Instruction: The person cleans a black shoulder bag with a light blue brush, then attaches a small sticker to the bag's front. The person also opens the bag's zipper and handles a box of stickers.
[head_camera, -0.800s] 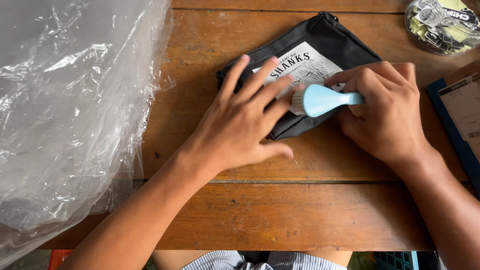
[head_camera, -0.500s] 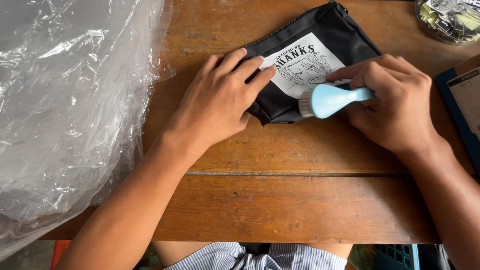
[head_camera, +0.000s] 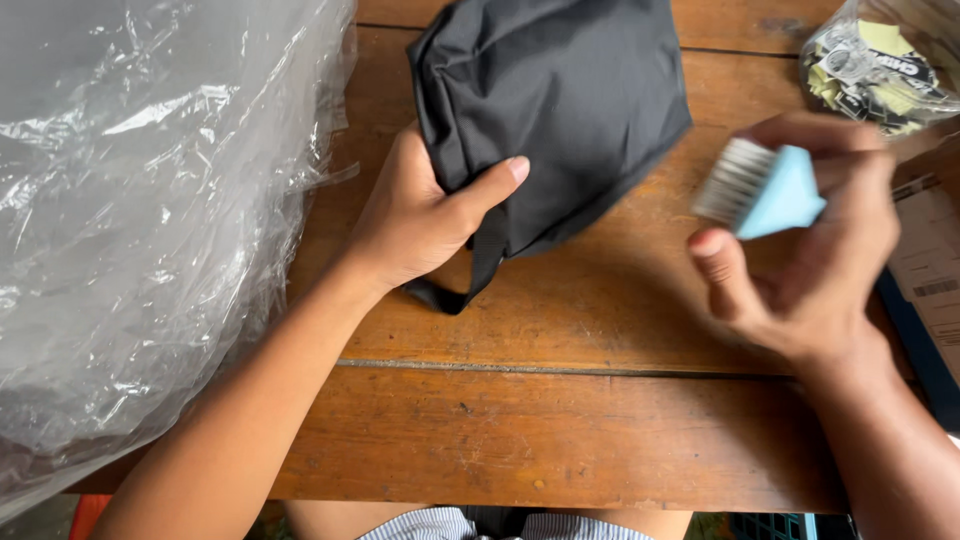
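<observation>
While the head camera looks straight down, the left hand (head_camera: 425, 215) pinches the near edge of a plain black fabric pouch (head_camera: 548, 110), thumb on top, fingers tucked under — the pouch lies on the far middle of the brown wooden plank table (head_camera: 560, 430). Off to the right, the right hand (head_camera: 810, 250) grips a pale blue plastic brush with white bristles (head_camera: 762, 190), lifted clear and blurred. Risk, I'd judge: one corner held, so the pouch could slide or bunch under a brush stroke. Crinkled clear plastic sheeting (head_camera: 140, 220) crowds the left; a clear bag of printed stickers (head_camera: 875, 65) sits far right.
</observation>
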